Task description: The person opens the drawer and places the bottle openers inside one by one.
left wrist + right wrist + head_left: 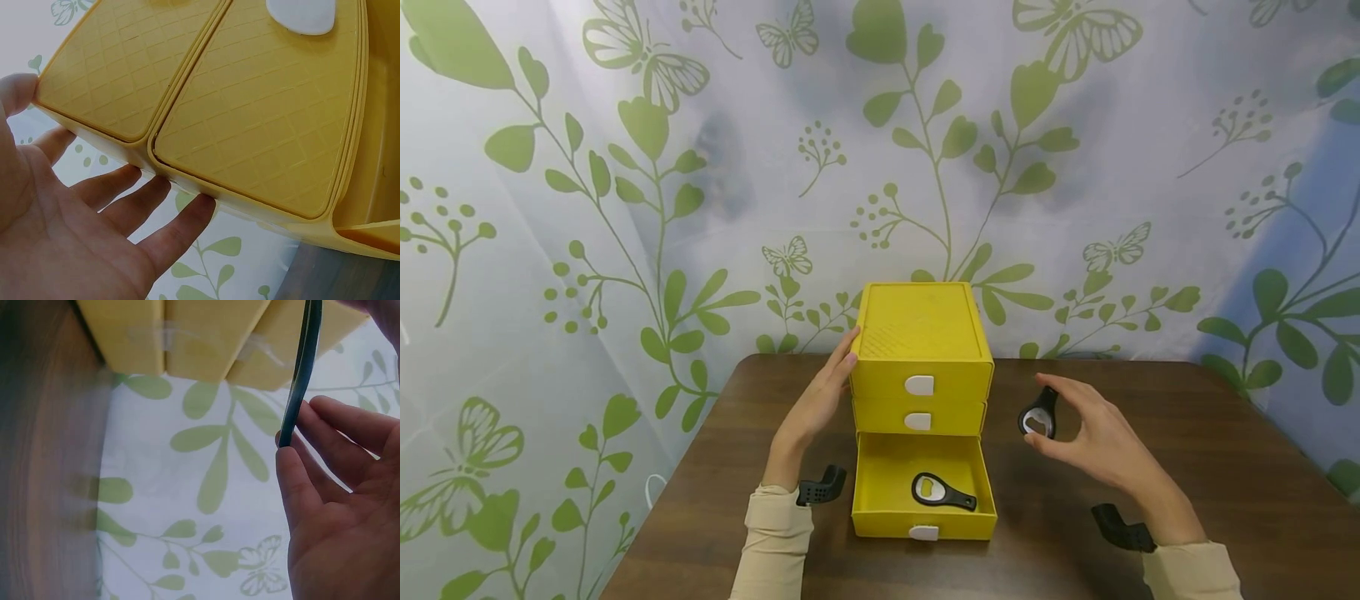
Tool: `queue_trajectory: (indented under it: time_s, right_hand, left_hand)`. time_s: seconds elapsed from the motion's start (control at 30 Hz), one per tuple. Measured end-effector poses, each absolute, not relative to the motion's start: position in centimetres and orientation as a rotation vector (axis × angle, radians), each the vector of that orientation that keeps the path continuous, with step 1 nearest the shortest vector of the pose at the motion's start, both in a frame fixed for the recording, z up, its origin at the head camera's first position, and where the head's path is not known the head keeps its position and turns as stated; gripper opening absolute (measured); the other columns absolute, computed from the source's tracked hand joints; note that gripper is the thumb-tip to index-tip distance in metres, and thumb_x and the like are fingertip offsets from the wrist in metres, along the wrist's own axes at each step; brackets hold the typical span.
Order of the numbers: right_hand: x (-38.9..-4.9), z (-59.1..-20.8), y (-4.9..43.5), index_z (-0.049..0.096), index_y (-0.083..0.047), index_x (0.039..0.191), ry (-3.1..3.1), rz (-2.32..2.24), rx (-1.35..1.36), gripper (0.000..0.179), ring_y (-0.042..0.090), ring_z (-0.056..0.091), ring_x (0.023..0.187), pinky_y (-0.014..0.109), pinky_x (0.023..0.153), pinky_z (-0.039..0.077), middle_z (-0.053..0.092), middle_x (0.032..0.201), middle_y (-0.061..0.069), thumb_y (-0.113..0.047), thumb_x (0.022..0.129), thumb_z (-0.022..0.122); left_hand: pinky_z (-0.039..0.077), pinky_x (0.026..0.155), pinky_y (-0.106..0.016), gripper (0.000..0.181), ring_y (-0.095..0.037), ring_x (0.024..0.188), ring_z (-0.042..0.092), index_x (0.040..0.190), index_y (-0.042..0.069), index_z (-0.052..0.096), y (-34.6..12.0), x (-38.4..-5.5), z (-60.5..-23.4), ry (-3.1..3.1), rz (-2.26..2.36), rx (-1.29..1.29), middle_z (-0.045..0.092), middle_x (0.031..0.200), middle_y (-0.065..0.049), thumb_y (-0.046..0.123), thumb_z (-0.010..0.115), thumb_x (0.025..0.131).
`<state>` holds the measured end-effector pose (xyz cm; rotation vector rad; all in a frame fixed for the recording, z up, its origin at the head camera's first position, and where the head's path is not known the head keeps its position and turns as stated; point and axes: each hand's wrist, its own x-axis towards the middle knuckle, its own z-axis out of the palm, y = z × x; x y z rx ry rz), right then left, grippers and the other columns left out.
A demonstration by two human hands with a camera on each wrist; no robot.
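A yellow cabinet (925, 321) with three drawers stands on the table, its bottom drawer (880, 523) pulled out. Inside that drawer lies a black-rimmed bottle opener (958, 498). My left hand (820, 400) touches the cabinet's left side with spread fingertips; in the left wrist view, the fingers (178, 225) meet its side wall. To the right of the cabinet, my right hand (1093, 429) pinches a second black bottle opener (1049, 400) above the table. The right wrist view has this opener (302, 369) edge-on between thumb and fingers.
The brown wooden table (1060, 533) extends to both sides of the cabinet. Behind it hangs a white curtain (820, 233) with green leaves and butterflies. White tabs (919, 385) serve as drawer handles; the upper two drawers are closed.
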<state>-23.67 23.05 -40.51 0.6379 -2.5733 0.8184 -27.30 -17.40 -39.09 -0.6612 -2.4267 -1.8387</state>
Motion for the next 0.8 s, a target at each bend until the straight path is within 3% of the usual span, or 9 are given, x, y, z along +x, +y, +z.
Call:
queue_trajectory:
  time_s: [0.43, 0.8]
  right_hand:
    - [-22.8, -39.8, 21.7, 0.052, -0.018, 0.150, -2.471, 0.852, 0.818, 0.081, 0.038, 0.054, 0.128, 0.067, 0.092, 0.050, 0.055, 0.146, 0.013, -0.028, 0.080, 0.091]
    - [-22.4, -40.1, 20.0, 0.056, -0.022, 0.145, -2.465, 0.811, 0.929, 0.076, 0.020, 0.055, 0.128, 0.053, 0.095, 0.053, 0.056, 0.144, 0.000, -0.026, 0.078, 0.092]
  left_hand:
    - [0.024, 0.120, -0.068, 0.057, -0.027, 0.158, 0.017, 0.166, 0.038, 0.014, -17.4, -27.4, -39.2, -2.420, -1.838, -0.684, 0.010, 0.172, 0.006, 0.051, 0.030, 0.112]
    - [0.024, 0.120, -0.069, 0.057, -0.026, 0.158, 0.017, 0.165, 0.039, 0.014, -17.5, -27.4, -39.1, -2.415, -1.846, -0.692, 0.011, 0.172, 0.006, 0.051, 0.031, 0.112]
